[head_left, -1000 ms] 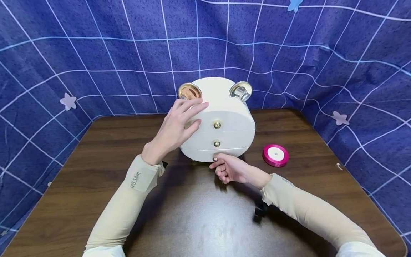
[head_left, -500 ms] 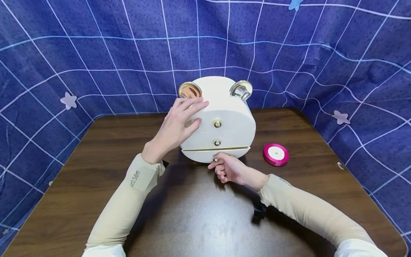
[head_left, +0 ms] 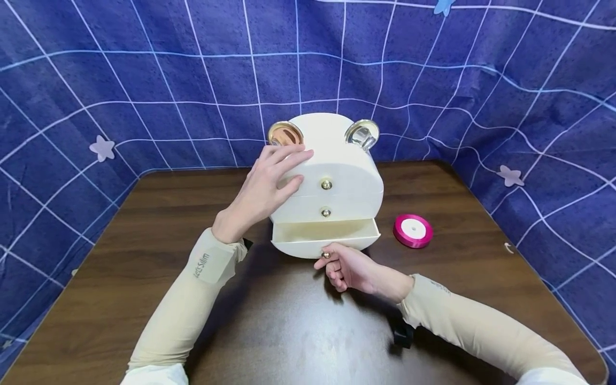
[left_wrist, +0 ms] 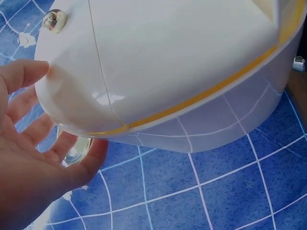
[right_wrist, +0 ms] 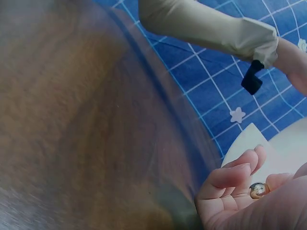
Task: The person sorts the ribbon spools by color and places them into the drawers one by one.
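Note:
A white rounded drawer box with two gold-rimmed ears stands on the table. Its bottom drawer is pulled out partway, and the part of its inside that shows holds nothing. My right hand pinches that drawer's small gold knob between thumb and finger. Against the upper left of the box rests my left hand, fingers spread over its curved edge and thumb on the front. The middle knob and top knob are untouched; those two drawers are closed.
A pink ribbon spool with a white centre lies on the wooden table to the right of the box. Behind hangs a blue curtain with white grid lines and star shapes.
The bottom drawer has slid out toward me from closed, first by a thin gap, then wider. My right hand moved back with the knob; my left hand stayed on the box.

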`<state>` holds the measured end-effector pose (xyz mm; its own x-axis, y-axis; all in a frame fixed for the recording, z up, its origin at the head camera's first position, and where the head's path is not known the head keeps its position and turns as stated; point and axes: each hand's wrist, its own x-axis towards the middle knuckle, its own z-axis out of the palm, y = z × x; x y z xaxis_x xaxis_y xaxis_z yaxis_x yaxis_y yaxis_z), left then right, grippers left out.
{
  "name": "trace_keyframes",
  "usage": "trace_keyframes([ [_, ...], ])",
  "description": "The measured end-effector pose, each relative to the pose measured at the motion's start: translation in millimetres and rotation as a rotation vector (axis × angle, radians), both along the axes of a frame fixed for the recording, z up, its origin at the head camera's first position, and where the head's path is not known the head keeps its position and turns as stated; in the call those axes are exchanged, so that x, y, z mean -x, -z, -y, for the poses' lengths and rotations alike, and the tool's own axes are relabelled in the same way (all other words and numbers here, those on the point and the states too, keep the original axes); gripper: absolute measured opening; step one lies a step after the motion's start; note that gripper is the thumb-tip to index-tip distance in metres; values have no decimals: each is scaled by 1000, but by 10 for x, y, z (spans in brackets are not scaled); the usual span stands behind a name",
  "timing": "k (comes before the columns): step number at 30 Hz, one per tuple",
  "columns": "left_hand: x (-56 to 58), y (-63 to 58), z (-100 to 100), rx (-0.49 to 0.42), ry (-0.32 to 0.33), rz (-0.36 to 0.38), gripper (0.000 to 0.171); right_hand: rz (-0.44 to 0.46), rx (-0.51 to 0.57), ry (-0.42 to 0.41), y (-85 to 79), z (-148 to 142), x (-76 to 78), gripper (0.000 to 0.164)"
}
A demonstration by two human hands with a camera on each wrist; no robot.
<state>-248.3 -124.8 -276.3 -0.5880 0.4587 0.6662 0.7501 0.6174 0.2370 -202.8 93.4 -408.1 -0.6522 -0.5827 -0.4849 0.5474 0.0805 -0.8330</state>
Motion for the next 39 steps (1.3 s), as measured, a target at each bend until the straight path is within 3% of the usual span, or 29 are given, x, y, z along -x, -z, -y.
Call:
trace_keyframes([
  [21, 12, -5, -7, -1, 0, -17, 40, -31, 6, -57, -14, -92, -402, 41],
  [31, 17, 4, -1, -8, 4, -2, 40, -101, -58, -101, -10, -126, -531, 49],
  [35, 12, 10, -2, -7, 9, -2, 40, -217, -131, -135, -147, -215, -571, 56],
  [39, 16, 12, -4, -6, 6, -10, 40, -469, -191, -112, -438, -404, -514, 53],
])
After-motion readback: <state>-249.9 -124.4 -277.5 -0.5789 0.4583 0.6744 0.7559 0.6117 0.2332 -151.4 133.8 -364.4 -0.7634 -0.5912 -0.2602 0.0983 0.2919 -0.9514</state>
